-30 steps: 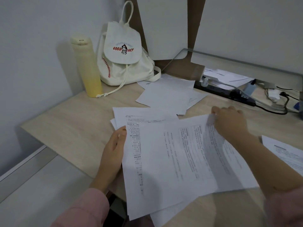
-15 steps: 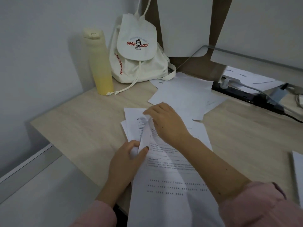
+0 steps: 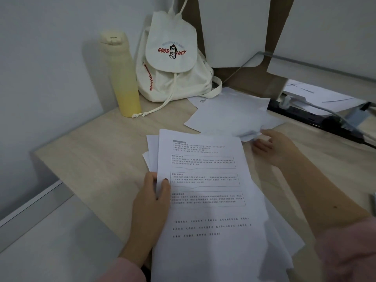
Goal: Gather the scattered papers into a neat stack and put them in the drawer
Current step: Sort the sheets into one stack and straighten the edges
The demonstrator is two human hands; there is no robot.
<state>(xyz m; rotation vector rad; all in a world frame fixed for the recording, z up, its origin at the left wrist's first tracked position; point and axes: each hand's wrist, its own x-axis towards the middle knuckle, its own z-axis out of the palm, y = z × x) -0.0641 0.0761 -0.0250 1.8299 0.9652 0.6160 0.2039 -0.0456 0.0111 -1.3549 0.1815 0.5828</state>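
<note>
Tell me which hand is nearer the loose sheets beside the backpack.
Right. The right hand touches the near corner of the loose sheets; the left hand grips the left edge of the printed stack, short of them.

The right hand (image 3: 272, 147) has left the far edge of the gathered pile (image 3: 205, 190), where it was half a second ago. It now reaches far and right to the loose sheets (image 3: 230, 117) and pinches their near corner, which curls up off the desk. The sheet that lay fanned out to the right a second ago now lies on the pile, lengthwise. The left hand (image 3: 151, 202) now lays its thumb flatter on the top sheet's left edge.
</note>
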